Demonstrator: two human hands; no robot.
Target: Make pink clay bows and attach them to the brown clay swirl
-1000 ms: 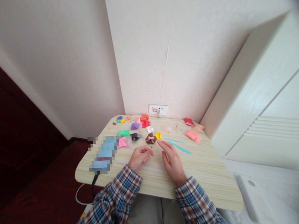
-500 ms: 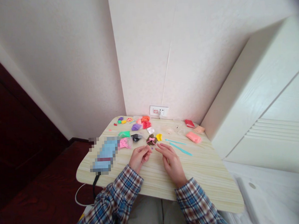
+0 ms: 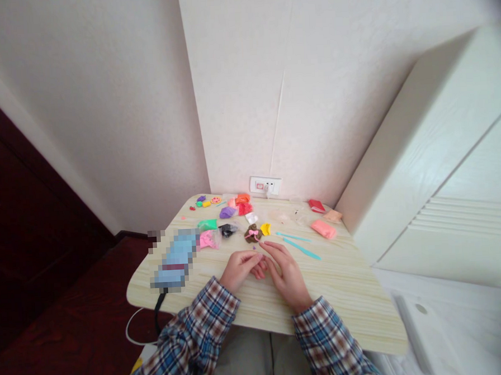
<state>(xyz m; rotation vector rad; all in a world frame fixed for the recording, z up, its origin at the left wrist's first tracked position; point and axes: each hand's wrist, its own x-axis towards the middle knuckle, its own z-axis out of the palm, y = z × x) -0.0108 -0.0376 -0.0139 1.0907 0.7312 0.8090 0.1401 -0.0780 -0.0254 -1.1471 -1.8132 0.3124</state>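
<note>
My left hand is over the front half of the table, thumb and fingers pressed together in a pinch. Whatever lies between those fingertips is too small or hidden to make out. Close by on the right, my right hand has its fingers stretched out and its thumb apart, with the thumb tip at the left fingertips. Just beyond both hands lies a small brown clay figure with a pink bow. A tiny purple bit rests in front of it. Yellow clay sits at its right.
Two turquoise modelling tools lie on the right. Bags of pink, black, green and salmon clay surround the figure. A blurred-out phone-like object with a cable is on the left. A wall socket is behind.
My left hand has moved slightly right and nearer to me, away from the brown figure. The right hand's thumb has come in to meet its fingertips.
</note>
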